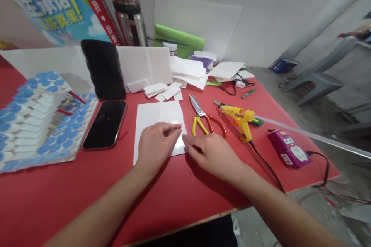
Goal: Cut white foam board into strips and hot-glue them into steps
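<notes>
My left hand [156,142] is closed in a pinch over a white foam sheet [147,115], with a small red piece [179,127] at its fingertips. Beside the sheet's right edge, my right hand [213,152] has its fingers curled and the thumb drawn in close to the index finger. Whatever it may hold there is too small to make out. The two hands' fingertips are close together. Orange-and-yellow-handled scissors [203,114] lie open just beyond my right hand. To their right rests a yellow hot glue gun [239,117] with a long clear glue stick in it.
A foam model with steps and blue-dotted parts [55,123] stands left. Close by are a phone lying flat [106,123] and a black upright object [102,69]. White offcuts [164,90] lie behind the sheet. A purple power socket [290,148] sits near the table's right edge.
</notes>
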Tool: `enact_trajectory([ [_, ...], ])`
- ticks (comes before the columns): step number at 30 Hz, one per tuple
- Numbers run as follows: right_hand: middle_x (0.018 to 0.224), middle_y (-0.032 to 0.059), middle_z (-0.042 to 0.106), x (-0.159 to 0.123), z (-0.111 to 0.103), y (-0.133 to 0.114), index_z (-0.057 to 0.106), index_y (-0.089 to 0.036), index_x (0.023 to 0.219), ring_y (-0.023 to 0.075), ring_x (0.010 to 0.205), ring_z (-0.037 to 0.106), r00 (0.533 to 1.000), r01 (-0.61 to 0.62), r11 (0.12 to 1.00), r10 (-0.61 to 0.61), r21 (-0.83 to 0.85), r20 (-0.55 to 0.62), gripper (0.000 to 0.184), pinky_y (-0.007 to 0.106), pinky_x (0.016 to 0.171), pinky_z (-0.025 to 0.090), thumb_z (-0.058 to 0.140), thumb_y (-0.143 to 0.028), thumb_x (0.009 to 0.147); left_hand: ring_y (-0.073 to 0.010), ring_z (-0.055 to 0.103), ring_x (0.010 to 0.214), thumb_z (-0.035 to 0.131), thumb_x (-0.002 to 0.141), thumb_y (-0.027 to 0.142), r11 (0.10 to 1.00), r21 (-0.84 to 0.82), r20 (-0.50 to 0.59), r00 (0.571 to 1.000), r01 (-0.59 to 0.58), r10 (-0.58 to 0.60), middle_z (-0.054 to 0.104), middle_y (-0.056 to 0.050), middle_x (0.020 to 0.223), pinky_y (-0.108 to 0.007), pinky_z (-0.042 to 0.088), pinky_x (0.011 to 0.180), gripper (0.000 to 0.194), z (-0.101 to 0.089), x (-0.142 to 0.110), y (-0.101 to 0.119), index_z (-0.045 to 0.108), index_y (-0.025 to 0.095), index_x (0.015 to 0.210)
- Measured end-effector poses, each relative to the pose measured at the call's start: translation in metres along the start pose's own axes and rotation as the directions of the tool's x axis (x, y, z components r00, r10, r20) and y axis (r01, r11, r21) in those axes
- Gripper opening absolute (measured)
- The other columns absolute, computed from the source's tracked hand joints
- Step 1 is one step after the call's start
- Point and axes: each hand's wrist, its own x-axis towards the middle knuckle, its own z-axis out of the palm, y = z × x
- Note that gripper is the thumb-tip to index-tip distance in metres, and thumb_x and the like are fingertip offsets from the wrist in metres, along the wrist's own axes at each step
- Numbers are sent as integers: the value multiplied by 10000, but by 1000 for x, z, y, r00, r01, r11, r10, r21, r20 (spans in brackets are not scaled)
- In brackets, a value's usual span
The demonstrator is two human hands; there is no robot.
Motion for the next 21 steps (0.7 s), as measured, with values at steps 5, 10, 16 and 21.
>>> enact_trajectory([
  [5,809,70,805,14,2,5,824,-172,1149,155,646,623,990,-53,971,82,234,-117,338,264,617,368,514,-234,1026,-209,737,776,700,850,320,1000,9,-8,1000,-18,18,832,1,865,-327,512,695,172,0,0,0,862,277,886],
  [10,918,69,847,25,8,9,829,-225,1194,160,701,678,987,-42,933,95,358,-132,348,257,642,430,559,-193,976,-210,741,787,673,863,301,1000,12,-7,1000,-23,23,827,4,859,-328,516,697,184,0,0,0,855,279,874],
  [16,905,56,848,26,11,11,819,-247,1219,155,692,665,985,-19,915,85,403,-148,364,257,640,434,569,-188,961,-214,741,789,676,871,299,1000,12,-12,1000,-28,29,824,6,854,-334,514,701,172,0,-1,0,845,270,857],
  [21,725,29,787,26,12,11,842,-216,1165,140,625,582,987,-31,916,92,399,-135,346,247,589,374,569,-200,952,-213,739,779,661,879,295,999,10,-5,999,-37,37,823,6,843,-334,504,694,186,0,-1,0,840,270,833],
])
